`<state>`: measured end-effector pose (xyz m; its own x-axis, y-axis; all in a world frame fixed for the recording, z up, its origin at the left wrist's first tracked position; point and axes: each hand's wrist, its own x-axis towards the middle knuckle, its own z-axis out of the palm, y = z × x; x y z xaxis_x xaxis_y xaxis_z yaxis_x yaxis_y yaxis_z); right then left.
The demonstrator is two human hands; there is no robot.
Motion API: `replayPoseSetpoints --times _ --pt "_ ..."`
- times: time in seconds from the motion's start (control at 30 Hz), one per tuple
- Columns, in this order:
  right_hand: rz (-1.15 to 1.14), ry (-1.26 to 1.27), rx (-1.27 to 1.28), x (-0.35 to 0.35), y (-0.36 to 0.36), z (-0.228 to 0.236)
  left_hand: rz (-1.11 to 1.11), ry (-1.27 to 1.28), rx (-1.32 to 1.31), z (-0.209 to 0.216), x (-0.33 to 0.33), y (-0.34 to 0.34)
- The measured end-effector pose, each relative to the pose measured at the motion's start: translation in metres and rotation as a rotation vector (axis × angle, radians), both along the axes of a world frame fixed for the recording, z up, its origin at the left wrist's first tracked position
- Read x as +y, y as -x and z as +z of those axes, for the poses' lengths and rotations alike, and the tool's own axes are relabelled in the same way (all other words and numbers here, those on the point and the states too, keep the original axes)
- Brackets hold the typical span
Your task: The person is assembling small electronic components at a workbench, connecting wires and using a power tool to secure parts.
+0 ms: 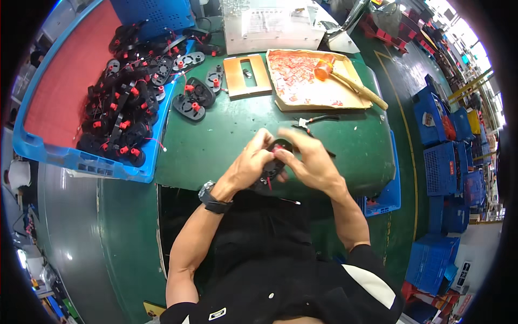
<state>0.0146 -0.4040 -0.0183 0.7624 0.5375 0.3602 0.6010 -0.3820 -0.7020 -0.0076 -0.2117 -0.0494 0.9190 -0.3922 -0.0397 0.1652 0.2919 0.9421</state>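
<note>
At the near edge of the green table I hold a black oval plastic part [271, 169] with a red fitting and a thin wire hanging from it. My left hand [249, 163] is closed round its left side, thumb near the red fitting. From the right, my right hand [317, 166] grips the same part, its thumb pressed at the red fitting; its other fingers are partly blurred. Just beyond the hands lie pliers [305, 123] with dark handles. Similar black parts [200, 93] with red fittings rest on the table to the far left.
A blue crate [70, 155] heaped with such black parts stands at left. At the back are an orange slotted block [233, 80], a cardboard tray [353, 101] of small red pieces with an orange-headed mallet [356, 86] across it, and a translucent box [275, 44].
</note>
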Motion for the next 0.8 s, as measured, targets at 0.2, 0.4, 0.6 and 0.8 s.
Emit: replayPoseSetpoints --times 0.2,0.4,0.6,0.8 --pt "-0.355 -0.493 0.426 -0.076 0.013 -0.015 0.031 -0.594 -0.356 0.027 -0.007 -0.008" --pt "-1.093 -1.175 0.149 -0.353 -0.028 -0.119 0.61 -1.522 -0.735 0.003 0.127 -0.049" --pt "-1.403 -1.271 0.485 -0.517 -0.054 -0.208 0.42 -1.403 -0.757 -0.024 0.172 -0.073" --pt "-1.175 -0.336 -0.377 -0.355 -0.123 -0.122 0.395 -1.692 -0.745 0.003 0.149 -0.046"
